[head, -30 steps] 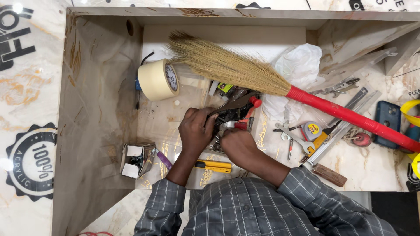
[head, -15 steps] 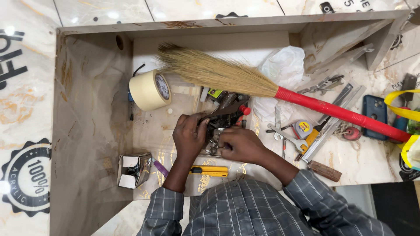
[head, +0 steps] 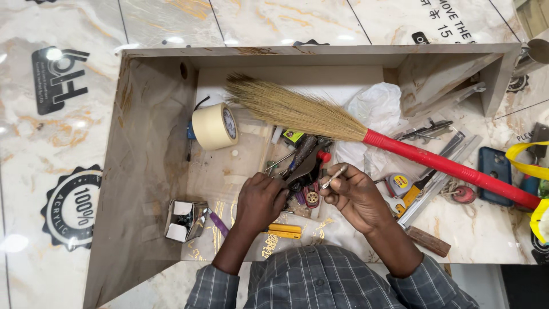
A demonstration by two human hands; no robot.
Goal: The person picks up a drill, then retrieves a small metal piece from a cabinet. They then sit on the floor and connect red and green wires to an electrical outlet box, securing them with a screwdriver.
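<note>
My left hand [head: 260, 200] is closed on a dark hand tool [head: 304, 163] with a red knob at its tip, which lies on a heap of small tools [head: 306, 191]. To its right, my right hand [head: 355, 194] pinches a thin, short silvery piece [head: 334, 176] between thumb and fingers. The two hands are a little apart, above a marble-patterned floor inside an open wooden frame [head: 148, 149]. Both forearms wear grey checked sleeves.
A broom with straw bristles [head: 286, 106] and a red handle [head: 440, 166] lies diagonally behind the hands. Around it are a masking tape roll [head: 213, 127], white plastic bag [head: 374, 109], tape measure [head: 398, 184], yellow utility knife [head: 283, 230], shiny small box [head: 186, 220], blue phone [head: 494, 169], and wood block [head: 428, 240].
My hands, which were together on the dark tool, have come apart. My right hand has drawn back to the right with a thin silvery piece. The view has shifted slightly.
</note>
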